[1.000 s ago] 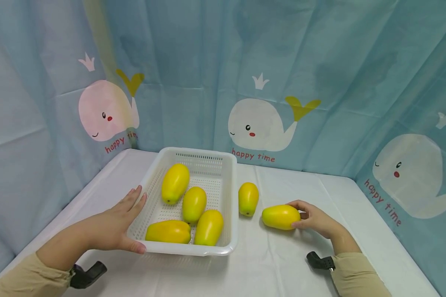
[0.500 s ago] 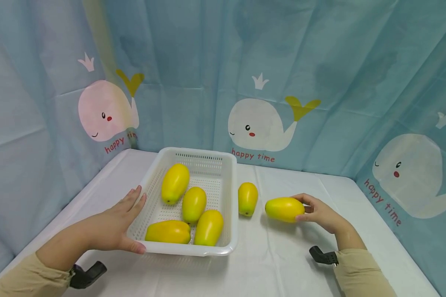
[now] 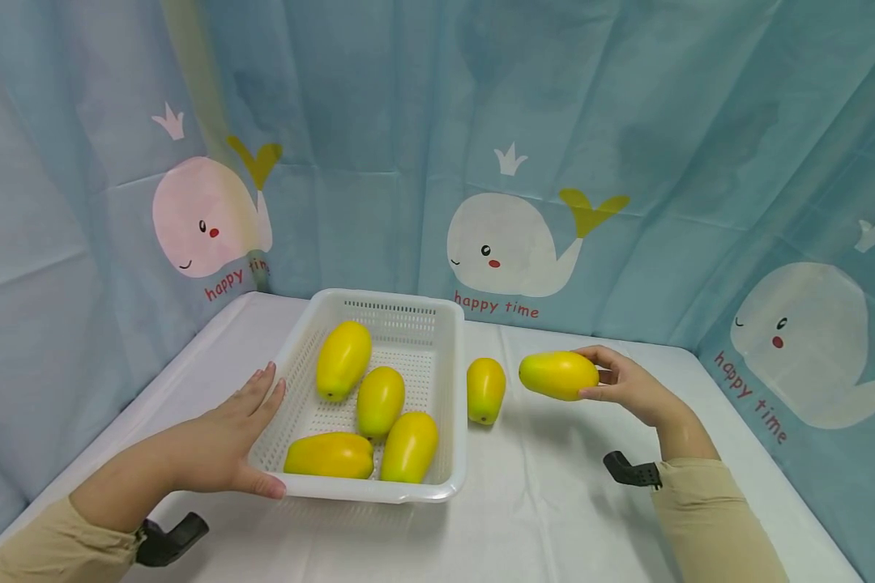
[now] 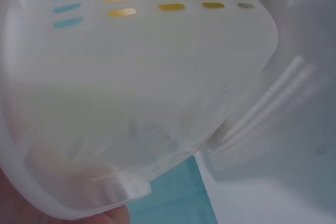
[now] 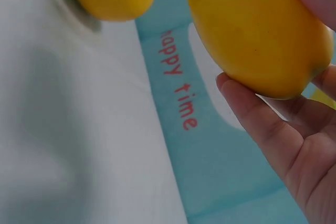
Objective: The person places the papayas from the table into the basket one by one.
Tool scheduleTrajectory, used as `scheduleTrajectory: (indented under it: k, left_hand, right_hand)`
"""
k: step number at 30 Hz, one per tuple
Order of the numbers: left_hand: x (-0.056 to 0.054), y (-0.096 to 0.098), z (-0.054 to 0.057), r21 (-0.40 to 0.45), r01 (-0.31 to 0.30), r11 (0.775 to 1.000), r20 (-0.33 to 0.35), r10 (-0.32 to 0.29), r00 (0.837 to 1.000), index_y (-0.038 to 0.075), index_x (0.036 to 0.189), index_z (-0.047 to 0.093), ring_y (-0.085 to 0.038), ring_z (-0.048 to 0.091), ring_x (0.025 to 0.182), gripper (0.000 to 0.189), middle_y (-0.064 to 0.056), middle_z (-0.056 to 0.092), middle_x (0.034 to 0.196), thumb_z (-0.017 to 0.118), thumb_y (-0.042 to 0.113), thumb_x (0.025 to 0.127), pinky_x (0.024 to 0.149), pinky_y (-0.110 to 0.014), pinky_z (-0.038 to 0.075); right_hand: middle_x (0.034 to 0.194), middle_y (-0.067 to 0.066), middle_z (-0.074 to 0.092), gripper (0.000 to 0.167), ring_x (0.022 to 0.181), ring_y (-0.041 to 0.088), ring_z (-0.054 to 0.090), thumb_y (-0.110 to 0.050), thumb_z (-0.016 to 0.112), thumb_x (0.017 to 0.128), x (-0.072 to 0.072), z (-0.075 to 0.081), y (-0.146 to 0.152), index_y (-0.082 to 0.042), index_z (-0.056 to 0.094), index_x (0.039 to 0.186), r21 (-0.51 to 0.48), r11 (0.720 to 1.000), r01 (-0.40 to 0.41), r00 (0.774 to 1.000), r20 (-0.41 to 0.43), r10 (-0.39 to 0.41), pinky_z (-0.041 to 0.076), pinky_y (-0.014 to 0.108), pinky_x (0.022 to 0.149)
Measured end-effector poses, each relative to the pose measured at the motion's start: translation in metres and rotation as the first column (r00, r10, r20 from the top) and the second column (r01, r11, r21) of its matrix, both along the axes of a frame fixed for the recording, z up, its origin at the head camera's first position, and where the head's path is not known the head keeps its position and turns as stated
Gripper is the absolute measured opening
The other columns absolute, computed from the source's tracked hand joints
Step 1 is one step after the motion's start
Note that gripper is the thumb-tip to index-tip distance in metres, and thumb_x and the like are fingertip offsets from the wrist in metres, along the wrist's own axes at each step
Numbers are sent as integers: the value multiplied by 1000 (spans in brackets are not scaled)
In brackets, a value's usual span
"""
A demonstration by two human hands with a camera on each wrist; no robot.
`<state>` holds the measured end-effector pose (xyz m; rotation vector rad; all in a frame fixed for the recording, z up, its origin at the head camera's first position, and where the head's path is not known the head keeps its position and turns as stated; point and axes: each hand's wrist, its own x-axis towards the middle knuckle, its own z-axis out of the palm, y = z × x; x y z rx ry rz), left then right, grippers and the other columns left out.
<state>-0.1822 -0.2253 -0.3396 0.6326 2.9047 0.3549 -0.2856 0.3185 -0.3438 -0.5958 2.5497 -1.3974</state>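
Note:
My right hand (image 3: 630, 387) holds a yellow papaya (image 3: 558, 376) by its right end, above the white table, thumb on the near side and fingers on the far side. The same papaya (image 5: 257, 30) fills the upper right of the right wrist view. Just left of it, another papaya (image 3: 485, 392) lies on the table against the basket's right side. My left hand (image 3: 215, 445) rests with spread, straight fingers on the left rim of a white plastic basket (image 3: 450, 397), thumb at the front corner. Inside the basket lie several papayas (image 3: 344, 361). The left wrist view shows the basket's slotted wall (image 4: 136, 51).
White cloth (image 3: 510, 526) covers the table. A blue curtain (image 3: 379, 146) printed with whales stands along the back and sides. Black wrist camera mounts (image 3: 630, 470) jut from both sleeves.
My right hand has lifted the papaya off the table, raising it and shifting it slightly right and away from me. The left hand and the basket have stayed put.

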Motion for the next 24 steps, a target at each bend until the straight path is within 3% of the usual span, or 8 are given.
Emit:
scheduleTrajectory:
  k: [8, 24]
  left_hand:
    - [1, 0, 3, 10, 17, 1000, -6, -16, 1000, -4, 144, 9, -42, 4, 136, 131, -23, -9, 150, 61, 77, 55, 100, -61, 22]
    - [0, 0, 3, 6, 14, 1000, 1, -14, 1000, -3, 145, 9, -42, 4, 136, 132, -22, -8, 151, 61, 77, 54, 100, -61, 22]
  right_hand:
    - [123, 13, 45, 60, 102, 25, 56, -19, 71, 81, -10, 21, -11, -7, 40, 131, -20, 1000, -4, 999, -47, 3, 51, 28, 81]
    - [125, 9, 46, 61, 102, 28, 55, -22, 72, 79, -21, 47, -49, -9, 42, 131, -49, 999, -20, 994, -113, 14, 50, 31, 84]
